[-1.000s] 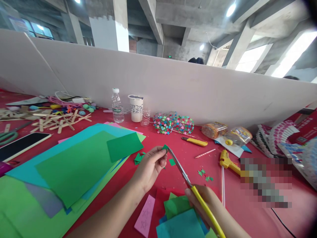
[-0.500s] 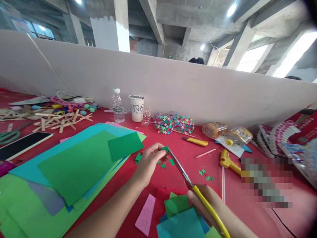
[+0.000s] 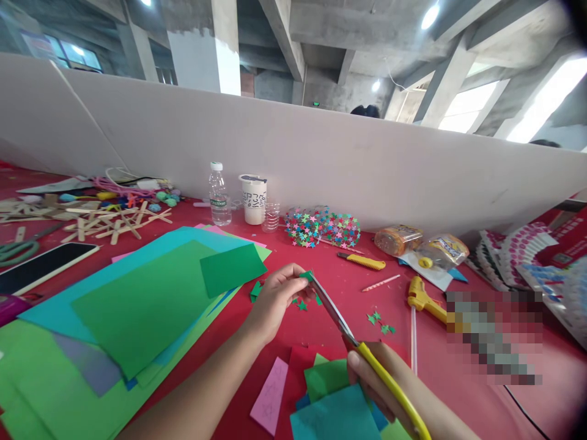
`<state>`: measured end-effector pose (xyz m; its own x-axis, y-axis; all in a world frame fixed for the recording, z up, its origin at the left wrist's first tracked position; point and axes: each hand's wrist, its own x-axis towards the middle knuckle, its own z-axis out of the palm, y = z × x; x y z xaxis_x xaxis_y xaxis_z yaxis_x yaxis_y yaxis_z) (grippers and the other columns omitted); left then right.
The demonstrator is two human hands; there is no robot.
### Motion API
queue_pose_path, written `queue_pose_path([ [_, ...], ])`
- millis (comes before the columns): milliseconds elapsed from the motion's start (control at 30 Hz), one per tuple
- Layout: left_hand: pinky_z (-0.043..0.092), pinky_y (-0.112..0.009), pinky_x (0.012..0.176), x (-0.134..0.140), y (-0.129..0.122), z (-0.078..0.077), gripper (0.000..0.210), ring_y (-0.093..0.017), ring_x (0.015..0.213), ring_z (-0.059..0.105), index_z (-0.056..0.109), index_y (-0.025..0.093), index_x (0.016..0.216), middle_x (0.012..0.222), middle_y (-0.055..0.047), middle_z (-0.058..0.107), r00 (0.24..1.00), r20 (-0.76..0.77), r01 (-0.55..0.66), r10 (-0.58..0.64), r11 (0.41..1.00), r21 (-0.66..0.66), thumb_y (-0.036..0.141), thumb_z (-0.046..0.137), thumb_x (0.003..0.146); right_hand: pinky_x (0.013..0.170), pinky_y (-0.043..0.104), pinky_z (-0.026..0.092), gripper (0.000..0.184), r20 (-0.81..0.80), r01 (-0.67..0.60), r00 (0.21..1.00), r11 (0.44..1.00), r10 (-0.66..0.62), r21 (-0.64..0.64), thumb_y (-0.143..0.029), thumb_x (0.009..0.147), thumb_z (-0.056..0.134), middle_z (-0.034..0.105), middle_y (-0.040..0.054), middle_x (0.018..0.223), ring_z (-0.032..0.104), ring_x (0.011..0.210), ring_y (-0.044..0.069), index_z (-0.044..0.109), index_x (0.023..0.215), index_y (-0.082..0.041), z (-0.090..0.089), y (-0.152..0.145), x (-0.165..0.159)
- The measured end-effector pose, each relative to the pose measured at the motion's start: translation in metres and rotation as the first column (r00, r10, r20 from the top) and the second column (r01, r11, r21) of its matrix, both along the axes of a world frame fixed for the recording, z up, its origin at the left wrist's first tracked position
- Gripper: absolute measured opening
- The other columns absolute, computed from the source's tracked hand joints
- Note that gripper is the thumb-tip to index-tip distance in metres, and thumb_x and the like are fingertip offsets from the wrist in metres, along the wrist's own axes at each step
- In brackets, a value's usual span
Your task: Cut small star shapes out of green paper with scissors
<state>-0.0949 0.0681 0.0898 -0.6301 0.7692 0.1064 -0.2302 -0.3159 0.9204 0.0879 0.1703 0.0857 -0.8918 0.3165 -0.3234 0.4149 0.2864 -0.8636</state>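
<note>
My left hand (image 3: pixel 280 294) pinches a small piece of green paper (image 3: pixel 306 276) between thumb and fingers above the red table. In my right hand (image 3: pixel 383 373) is a pair of scissors (image 3: pixel 387 382) with yellow handles, its blades pointing up and left to the edge of that green piece. Below the left hand lie small green stars (image 3: pixel 302 305) and paper bits. More cut green stars (image 3: pixel 375 318) rest to the right. Under the right hand is a pile of blue and green paper pieces (image 3: pixel 332 412), beside a pink strip (image 3: pixel 270 396) with stars drawn on it.
Large green and blue sheets (image 3: pixel 147 299) cover the left side, near a phone (image 3: pixel 46 266). A yellow glue gun (image 3: pixel 424 298) and a utility knife (image 3: pixel 362 261) lie at right. Along the partition stand a water bottle (image 3: pixel 220 195), a cup (image 3: pixel 254 200) and star-covered bottles (image 3: pixel 321 227).
Both hands stay almost in place. The scissor blades look slightly closer together at the green piece, and the handles have shifted a little.
</note>
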Motion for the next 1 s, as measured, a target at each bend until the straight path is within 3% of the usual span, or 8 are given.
queue_pose_path([
  [433,0.045,-0.025,0.061,-0.0025,-0.0011,0.0005,0.009,-0.014,0.062,0.058,0.061,0.015,0.07,0.066,-0.003,0.063,0.999,-0.042,0.019,-0.02,0.999,-0.026,0.022,0.059,0.074,0.034,0.019,0.019,0.061,0.013,0.013,1.0,0.999,-0.012,-0.042,-0.079,0.071,0.04,0.032,-0.0103,0.041,0.029,0.033,0.005,0.046,0.071,-0.018,0.0053,0.0013,0.001],
  [1000,0.044,-0.025,0.062,-0.0024,-0.0011,-0.0004,0.008,-0.014,0.062,0.059,0.061,0.015,0.07,0.066,-0.002,0.063,0.998,-0.059,0.012,-0.014,1.0,-0.022,0.021,0.058,0.075,0.038,0.021,0.022,0.061,0.035,-0.022,0.999,0.999,0.022,0.022,-0.077,0.075,0.036,0.034,-0.009,0.043,0.032,0.036,0.006,0.049,0.073,-0.018,0.0026,0.006,0.0038],
])
